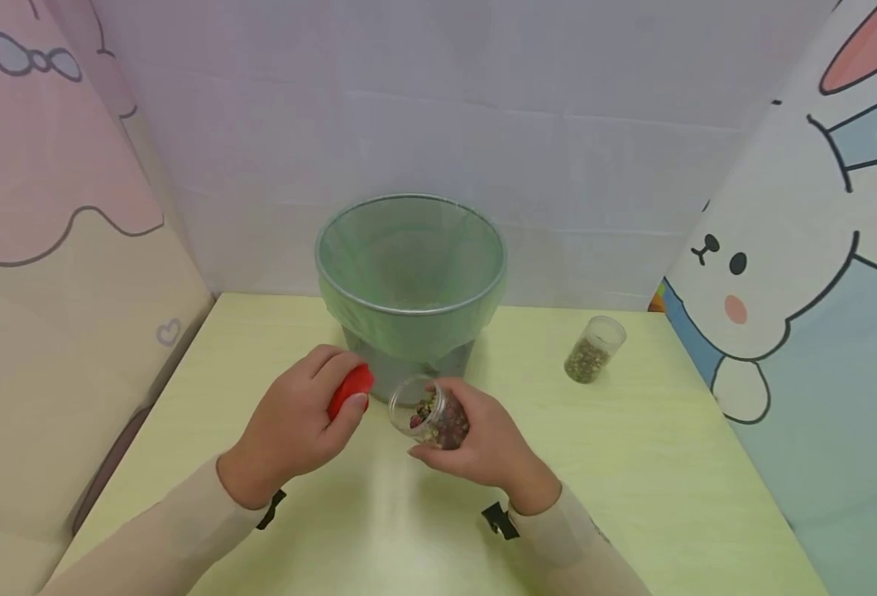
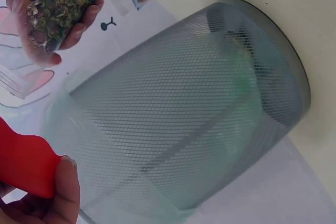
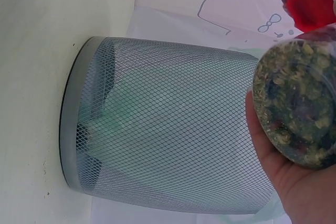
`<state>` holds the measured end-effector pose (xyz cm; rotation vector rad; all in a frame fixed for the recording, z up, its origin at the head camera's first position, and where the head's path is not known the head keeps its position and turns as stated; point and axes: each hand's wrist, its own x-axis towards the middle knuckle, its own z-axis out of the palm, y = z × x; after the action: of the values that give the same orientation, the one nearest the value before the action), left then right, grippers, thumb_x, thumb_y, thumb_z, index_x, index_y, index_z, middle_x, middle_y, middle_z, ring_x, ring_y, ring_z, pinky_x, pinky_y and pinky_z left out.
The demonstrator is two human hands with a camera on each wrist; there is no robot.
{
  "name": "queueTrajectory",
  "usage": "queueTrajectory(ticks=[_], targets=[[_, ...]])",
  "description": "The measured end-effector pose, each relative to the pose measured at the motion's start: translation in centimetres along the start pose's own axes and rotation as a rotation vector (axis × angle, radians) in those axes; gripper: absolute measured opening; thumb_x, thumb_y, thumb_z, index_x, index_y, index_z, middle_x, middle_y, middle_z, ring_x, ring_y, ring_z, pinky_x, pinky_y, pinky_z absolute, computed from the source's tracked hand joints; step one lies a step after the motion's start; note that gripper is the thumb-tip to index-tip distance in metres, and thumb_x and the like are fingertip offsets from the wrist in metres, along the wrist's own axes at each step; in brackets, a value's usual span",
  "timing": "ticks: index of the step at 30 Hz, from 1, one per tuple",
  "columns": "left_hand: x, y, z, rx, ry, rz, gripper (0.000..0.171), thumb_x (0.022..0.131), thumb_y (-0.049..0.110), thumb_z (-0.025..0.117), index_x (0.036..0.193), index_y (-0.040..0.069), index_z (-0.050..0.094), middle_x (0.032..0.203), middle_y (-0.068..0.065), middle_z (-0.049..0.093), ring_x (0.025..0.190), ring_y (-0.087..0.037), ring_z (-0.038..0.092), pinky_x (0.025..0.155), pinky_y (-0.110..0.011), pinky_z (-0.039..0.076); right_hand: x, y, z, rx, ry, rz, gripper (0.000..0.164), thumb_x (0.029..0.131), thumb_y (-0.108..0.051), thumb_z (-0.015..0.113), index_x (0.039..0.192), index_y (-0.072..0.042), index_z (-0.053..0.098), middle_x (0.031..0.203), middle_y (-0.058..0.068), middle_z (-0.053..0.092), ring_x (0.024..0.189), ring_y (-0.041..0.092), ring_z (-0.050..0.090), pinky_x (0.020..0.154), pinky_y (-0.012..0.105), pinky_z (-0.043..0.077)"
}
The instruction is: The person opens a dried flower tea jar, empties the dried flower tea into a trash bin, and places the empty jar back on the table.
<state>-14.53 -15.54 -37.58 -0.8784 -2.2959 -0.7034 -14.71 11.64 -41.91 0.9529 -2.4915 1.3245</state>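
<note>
In front of the bin, my right hand (image 1: 486,439) grips a clear jar (image 1: 438,420) partly filled with dried flowers and herbs. The jar is tilted, its uncovered mouth facing up and to the left. My left hand (image 1: 293,418) holds a red lid (image 1: 351,391) between thumb and fingers, just left of the jar and apart from it. In the right wrist view the jar's base (image 3: 296,103) shows greenish petals and dark red pieces. The left wrist view has the red lid (image 2: 29,161) at its lower left and the held jar (image 2: 63,9) at upper left.
A grey mesh bin (image 2: 173,108) lined with a thin green bag (image 1: 412,331) stands at the back of the pale yellow table (image 1: 677,480). To its right is a second clear jar (image 1: 595,349), uncovered, partly filled with dried herbs. Printed cloth walls (image 1: 438,99) enclose the table.
</note>
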Motion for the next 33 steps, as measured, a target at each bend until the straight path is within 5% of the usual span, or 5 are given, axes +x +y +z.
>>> queueTrajectory(ticks=[7,19,27,33], targets=[[-2.1,-2.2,-0.7,0.075,0.005,-0.106,0.029,0.089,0.021,0.063,0.113,0.005,0.065,0.101,-0.007,0.063,0.079,-0.018,0.058,0.06,-0.037,0.055,0.1,0.0,0.0,0.001,0.004,-0.004,0.065,0.077,-0.031,0.092,0.132,-0.015,0.06,0.116,-0.004,0.067,0.098,0.012,0.066,0.081,0.035,0.057],[-5.7,-5.0,-0.6,0.224,-0.137,-0.223,0.029,0.088,0.026,0.068,0.108,0.005,0.064,0.095,-0.007,0.06,0.076,-0.019,0.053,0.057,-0.036,0.052,-0.1,0.3,-0.2,-0.006,0.005,0.016,0.065,0.077,-0.033,0.092,0.131,-0.016,0.061,0.115,-0.007,0.067,0.096,0.01,0.065,0.08,0.034,0.056],[-7.7,-7.3,-1.2,0.296,-0.34,-0.334,0.025,0.092,0.028,0.066,0.104,0.006,0.063,0.085,-0.002,0.051,0.067,-0.015,0.044,0.051,-0.031,0.04,-0.5,0.8,-0.4,-0.014,0.024,0.01,0.064,0.076,-0.034,0.092,0.13,-0.017,0.06,0.112,-0.008,0.067,0.095,0.01,0.065,0.08,0.035,0.056],[-10.5,-9.5,-1.4,0.334,-0.458,-0.42,0.028,0.096,0.031,0.064,0.105,0.005,0.059,0.085,-0.002,0.048,0.068,-0.017,0.044,0.052,-0.032,0.04,-0.5,0.9,-0.4,-0.021,0.028,0.005,0.064,0.076,-0.032,0.092,0.129,-0.017,0.06,0.112,-0.007,0.067,0.095,0.011,0.065,0.08,0.035,0.056]])
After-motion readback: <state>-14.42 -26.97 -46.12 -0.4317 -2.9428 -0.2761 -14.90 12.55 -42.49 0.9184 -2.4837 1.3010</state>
